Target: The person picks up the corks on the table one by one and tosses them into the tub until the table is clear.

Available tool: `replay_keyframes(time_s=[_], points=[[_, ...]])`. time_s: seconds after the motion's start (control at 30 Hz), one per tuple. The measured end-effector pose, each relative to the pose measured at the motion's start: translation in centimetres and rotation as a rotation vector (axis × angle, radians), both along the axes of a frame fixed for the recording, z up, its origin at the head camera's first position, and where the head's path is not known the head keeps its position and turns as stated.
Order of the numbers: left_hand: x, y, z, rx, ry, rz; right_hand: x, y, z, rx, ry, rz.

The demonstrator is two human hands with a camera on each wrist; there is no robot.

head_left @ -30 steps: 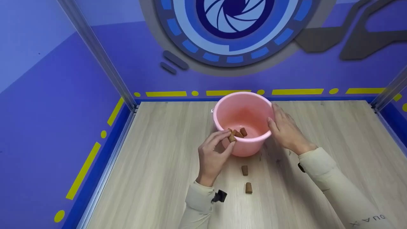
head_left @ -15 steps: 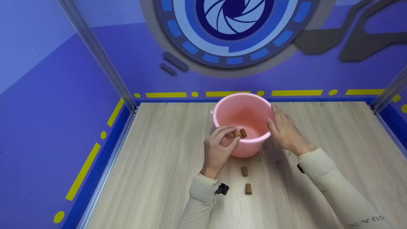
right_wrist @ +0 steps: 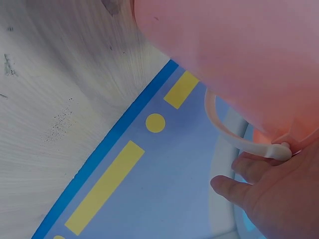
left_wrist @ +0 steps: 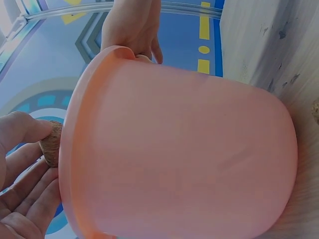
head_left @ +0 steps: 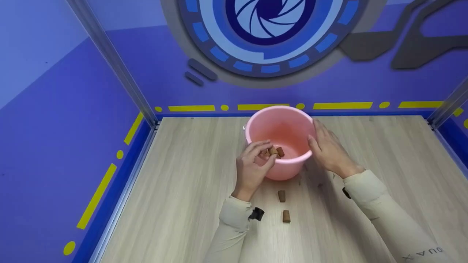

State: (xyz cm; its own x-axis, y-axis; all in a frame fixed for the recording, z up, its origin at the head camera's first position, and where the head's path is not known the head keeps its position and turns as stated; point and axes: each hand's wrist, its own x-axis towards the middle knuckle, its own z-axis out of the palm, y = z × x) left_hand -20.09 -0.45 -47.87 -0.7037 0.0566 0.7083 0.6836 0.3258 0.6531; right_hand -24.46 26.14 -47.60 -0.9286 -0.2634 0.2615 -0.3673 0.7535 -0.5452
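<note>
A pink bucket [head_left: 283, 170] stands on the wooden table, its mouth facing the head view. Over its near left rim, my left hand [head_left: 250, 171] pinches a cork [left_wrist: 51, 144] between thumb and fingertips; the left wrist view shows it just beyond the rim. Several brown corks [head_left: 280, 152] lie inside the bucket on its bottom, partly hidden by the left fingers. My right hand [head_left: 331, 151] holds the bucket's right rim, thumb over the edge and fingers along the outside. In the right wrist view the bucket's pale handle [right_wrist: 232, 137] hangs beside those fingers.
Two corks, a nearer one [head_left: 286, 216] and a farther one [head_left: 281, 196], lie on the table [head_left: 175, 190] in front of the bucket. A blue printed wall [head_left: 204, 95] rises close behind the bucket, and another panel [head_left: 73, 146] borders the left side.
My left hand has moved right and slightly forward, carrying the cork from the rim to over the bucket's mouth. The right hand and bucket have stayed in place.
</note>
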Motion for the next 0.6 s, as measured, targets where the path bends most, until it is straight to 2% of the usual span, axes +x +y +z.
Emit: replay_keyframes(time_s=[0.1,0.6], points=[[-0.06,0.01,-0.07,0.001,0.005,-0.005,-0.05,0.04,-0.07,-0.001,0.017,0.005],[-0.04,0.11,-0.28,0.016,0.034,-0.022,0.13,0.11,0.09,0.002,-0.037,-0.005]])
